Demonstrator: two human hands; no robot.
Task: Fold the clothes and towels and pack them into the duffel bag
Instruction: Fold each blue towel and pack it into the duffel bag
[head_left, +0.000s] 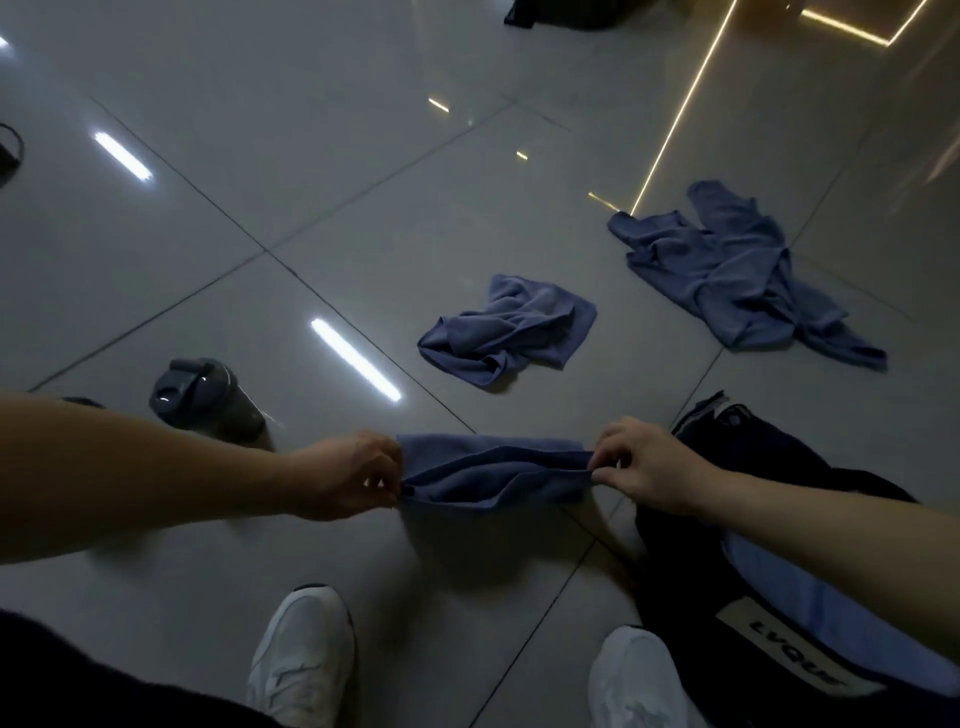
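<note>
The left hand and right hand each pinch an end of a blue towel — stretched between their fingers, above the floor, duffel bag beside the right fingers.

Left hand and right hand pinch a blue towel (held taut).

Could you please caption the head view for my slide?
Left hand and right hand pinch a blue towel beside the duffel bag; crumpled cloth and garment wait.
</note>
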